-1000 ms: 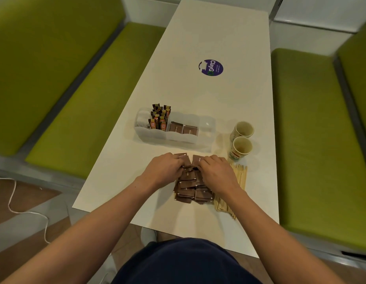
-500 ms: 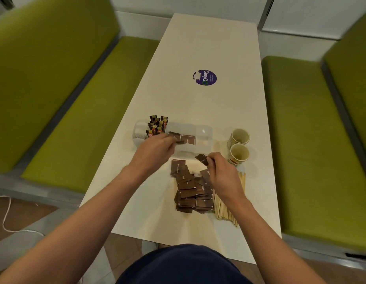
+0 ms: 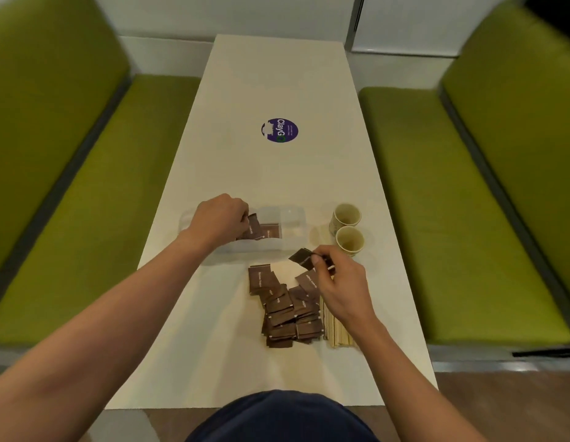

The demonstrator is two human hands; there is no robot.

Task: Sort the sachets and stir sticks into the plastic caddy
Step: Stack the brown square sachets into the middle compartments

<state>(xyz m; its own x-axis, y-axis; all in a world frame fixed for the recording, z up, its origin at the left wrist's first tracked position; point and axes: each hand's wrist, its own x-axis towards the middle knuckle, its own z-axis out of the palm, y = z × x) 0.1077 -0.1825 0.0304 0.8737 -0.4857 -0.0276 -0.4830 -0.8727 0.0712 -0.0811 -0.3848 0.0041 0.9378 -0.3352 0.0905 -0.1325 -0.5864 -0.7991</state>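
Observation:
A clear plastic caddy (image 3: pixel 293 218) stands on the white table (image 3: pixel 277 173), with brown sachets (image 3: pixel 269 232) in its middle compartment. My left hand (image 3: pixel 221 218) is over the caddy, fingers closed on a brown sachet (image 3: pixel 255 226) at that compartment; it hides the caddy's left part. My right hand (image 3: pixel 339 282) pinches another brown sachet (image 3: pixel 303 258), lifted just above the table. A loose pile of brown sachets (image 3: pixel 285 309) lies in front of the caddy. Wooden stir sticks (image 3: pixel 336 331) lie to the pile's right, partly under my right forearm.
Two paper cups (image 3: pixel 347 228) stand right of the caddy, close to my right hand. A round purple sticker (image 3: pixel 280 130) lies further along the table. Green benches (image 3: pixel 436 202) flank the table on both sides.
My left hand has carried a sachet from the pile up to the caddy's middle compartment. My right hand has lifted a sachet off the pile. The camera has tilted up.

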